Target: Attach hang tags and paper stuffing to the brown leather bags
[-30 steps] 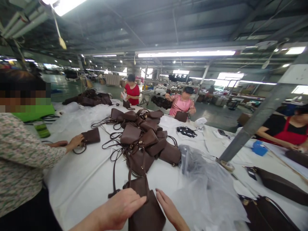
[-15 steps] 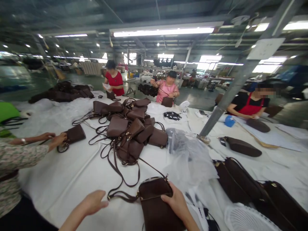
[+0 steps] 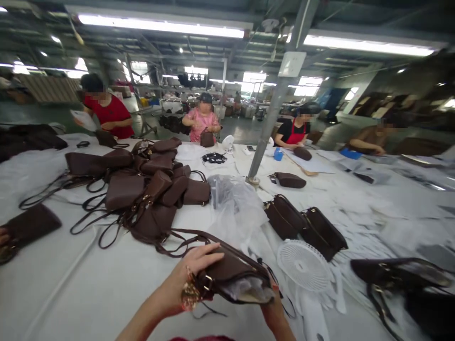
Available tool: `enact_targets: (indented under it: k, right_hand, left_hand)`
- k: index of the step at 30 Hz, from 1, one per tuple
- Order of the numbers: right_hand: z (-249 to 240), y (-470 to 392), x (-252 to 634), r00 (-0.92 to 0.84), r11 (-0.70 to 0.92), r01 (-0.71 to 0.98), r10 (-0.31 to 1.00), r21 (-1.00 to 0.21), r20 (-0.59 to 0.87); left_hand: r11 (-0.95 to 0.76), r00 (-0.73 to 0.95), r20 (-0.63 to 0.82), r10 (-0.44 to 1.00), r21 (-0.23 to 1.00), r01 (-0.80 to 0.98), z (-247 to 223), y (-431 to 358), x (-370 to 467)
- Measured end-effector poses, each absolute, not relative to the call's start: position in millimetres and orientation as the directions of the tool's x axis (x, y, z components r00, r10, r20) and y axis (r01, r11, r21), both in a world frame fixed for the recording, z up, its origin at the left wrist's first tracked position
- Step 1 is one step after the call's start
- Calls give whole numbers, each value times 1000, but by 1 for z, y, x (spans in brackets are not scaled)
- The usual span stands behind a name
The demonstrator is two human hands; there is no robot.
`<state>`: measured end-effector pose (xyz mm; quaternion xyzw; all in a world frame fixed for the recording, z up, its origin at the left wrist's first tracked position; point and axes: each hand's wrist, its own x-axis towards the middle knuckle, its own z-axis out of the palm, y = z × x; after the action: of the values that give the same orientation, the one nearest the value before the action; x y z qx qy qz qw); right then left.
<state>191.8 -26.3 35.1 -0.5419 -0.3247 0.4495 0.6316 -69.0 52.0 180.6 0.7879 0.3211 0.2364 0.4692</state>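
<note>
A dark brown handbag (image 3: pixel 234 267) is tilted in front of me, its open mouth toward me and crumpled clear plastic (image 3: pixel 250 286) inside. My left hand (image 3: pixel 186 272) grips its left end near a gold buckle, fingers stretched over the upper side. Around that wrist sits something gold and shiny. My right hand (image 3: pixel 275 303) holds the right end from below, most of its fingers hidden behind the bag. From the bag a strap (image 3: pixel 199 233) runs left toward a pile of brown bags (image 3: pixel 152 184) with tangled straps.
A white fan (image 3: pixel 304 265) lies right of my hands, near two dark bags (image 3: pixel 284 215) and another open bag (image 3: pixel 398 274). Plastic bags (image 3: pixel 231 199) lie beyond my hands, before a grey post (image 3: pixel 268 123). Co-workers sit across the table; another person's hand (image 3: pixel 5 241) holds a bag at left.
My view has turned right. My left hand, apart from the bag before, now grips it. The bag has been turned and tilted so its open mouth faces me.
</note>
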Motion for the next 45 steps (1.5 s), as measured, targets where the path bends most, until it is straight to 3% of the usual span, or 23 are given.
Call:
enact_targets:
  k: [2,5,7,9,11,14,17,21,25,29,32,34,36,38,41,45]
  right_hand:
    - [20,-27,191,396,9,-97,918,-995,-30]
    - [-1,-19,178,310,1,171,949,-985,54]
    - [-14,-15,170,222,11,260,972,-965,71]
    - [-26,-16,171,95,14,313,994,-950,46]
    - [-38,-21,184,27,-44,461,999,-886,-36]
    - [-50,-29,222,205,-249,699,968,-670,-146]
    - [-57,-33,261,434,-452,729,886,-514,-163]
    - [-62,-30,284,566,-590,701,802,-400,-192]
    - [-58,-25,295,567,-614,677,787,-405,-244]
    - [-37,-32,318,453,-552,677,834,-487,-316]
    - [-4,-45,332,343,-544,523,839,-656,-422]
    - [24,-53,331,212,-541,193,837,-818,-504]
    - [51,-57,320,70,-497,-162,856,-853,-512]
    - [74,-55,298,36,-428,-342,884,-837,-467]
    - [96,-43,255,126,-285,-461,917,-840,-380]
    - [117,-23,202,239,-141,-474,930,-869,-280]
  left_hand:
    - [-363,693,46,720,876,319,160,61,-66]
    - [-70,469,-128,874,922,381,93,75,-77]
    - [182,309,-304,901,912,368,46,77,-92]
    - [304,234,-389,891,894,329,11,71,-107]
    - [385,229,-455,861,876,292,-9,62,-119]
    - [441,188,-504,843,848,293,-16,49,-129]
    - [437,92,-496,864,827,355,-14,41,-137]
    - [399,54,-462,885,814,422,-9,30,-151]
    - [371,67,-452,889,800,472,0,17,-162]
    - [344,87,-459,884,765,545,10,9,-165]
    - [304,186,-484,855,758,577,29,9,-157]
    - [263,287,-490,823,777,572,50,13,-142]
    - [215,400,-477,782,809,546,77,19,-118]
    - [152,503,-431,749,851,503,105,23,-88]
    - [125,701,-275,658,958,259,132,23,-39]
    - [402,813,-142,564,907,-121,130,13,12]
